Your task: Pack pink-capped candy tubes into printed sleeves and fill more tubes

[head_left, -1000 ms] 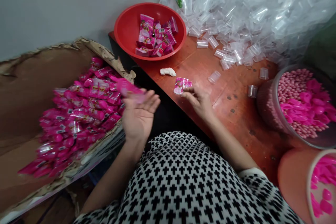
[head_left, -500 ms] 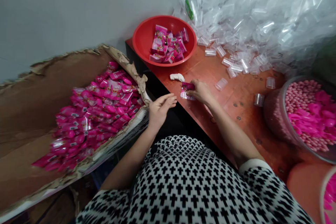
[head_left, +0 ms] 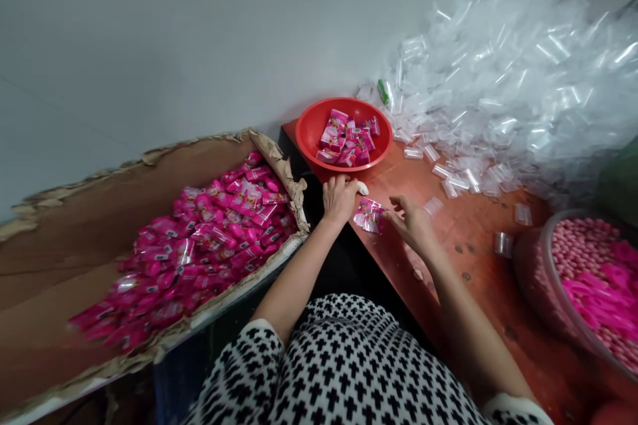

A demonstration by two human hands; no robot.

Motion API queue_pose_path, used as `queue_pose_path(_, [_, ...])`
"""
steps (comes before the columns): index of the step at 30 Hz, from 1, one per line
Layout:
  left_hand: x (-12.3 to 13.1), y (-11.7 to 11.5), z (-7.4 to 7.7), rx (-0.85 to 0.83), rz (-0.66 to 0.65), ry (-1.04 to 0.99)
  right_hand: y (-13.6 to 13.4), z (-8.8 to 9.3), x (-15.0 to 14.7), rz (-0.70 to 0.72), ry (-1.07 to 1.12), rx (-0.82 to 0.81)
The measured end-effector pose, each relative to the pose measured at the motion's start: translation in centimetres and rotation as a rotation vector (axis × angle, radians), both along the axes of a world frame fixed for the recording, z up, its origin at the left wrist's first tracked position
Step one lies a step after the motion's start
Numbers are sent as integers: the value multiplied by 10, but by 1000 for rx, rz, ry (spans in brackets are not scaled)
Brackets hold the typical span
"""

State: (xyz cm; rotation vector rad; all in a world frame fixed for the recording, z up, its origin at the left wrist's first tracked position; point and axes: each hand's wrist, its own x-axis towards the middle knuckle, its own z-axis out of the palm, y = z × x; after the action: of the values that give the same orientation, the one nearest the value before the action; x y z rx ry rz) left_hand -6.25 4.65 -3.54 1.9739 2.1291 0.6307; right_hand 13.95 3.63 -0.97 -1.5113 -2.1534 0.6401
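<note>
My left hand [head_left: 340, 200] is at the table's edge just below the red bowl, back upward and fingers bent. Its fingertips are against a small crumpled white wad [head_left: 363, 188], and part of the grip is hidden. A flat pink printed packet [head_left: 369, 215] lies on the tabletop between my hands. My right hand [head_left: 415, 222] is open beside it, thumb and forefinger apart, fingertips close to the packet's right edge. Whether they touch it I cannot tell.
A red bowl [head_left: 305, 146] holds several pink packets. On the left, a torn cardboard box [head_left: 74, 212] contains a heap of filled pink packets [head_left: 214, 232]. Clear plastic cylinders [head_left: 498, 80] are piled at the back right. A tub [head_left: 531, 272] holds pink beads and bright pink pieces.
My left hand has moved forward and right to the white wad. My right hand has let go of the packet and drawn slightly right. The whole view has shifted with my head.
</note>
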Motion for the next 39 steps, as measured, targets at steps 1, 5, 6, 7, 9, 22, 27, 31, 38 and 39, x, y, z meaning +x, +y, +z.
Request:
queue_pose_path(1, [-1,0,-2,18,-3,-10,-4,-1,3,-4,35,-19])
queue_pose_path(5, [-5,-1,-8,132,31,-69,-26,-8,9,-67,144,-89])
queue_pose_path(6, [-7,0,-10,152,60,-81,-30,-9,10,-82,168,-100])
queue_pose_path(7, [-9,1,-11,162,94,-91,-35,-10,11,-94,187,-107])
queue_pose_path(9, [-14,5,-14,168,165,-113,-41,-12,13,-113,210,-110])
queue_pose_path(22, [3,-22,-22,583,-193,-444,-64,36,60,-208,-51,78])
queue_pose_path(27, [17,-9,12,531,-221,-446,-70,78,140,-596,-525,257])
queue_pose_path(31, [16,12,38,533,-236,-428,-51,66,177,-820,-783,96])
queue_pose_path(38, [31,5,24,577,-420,-377,-49,64,163,-871,-745,-53])
queue_pose_path(39, [34,3,21,581,-446,-374,-48,66,161,-906,-738,-74])
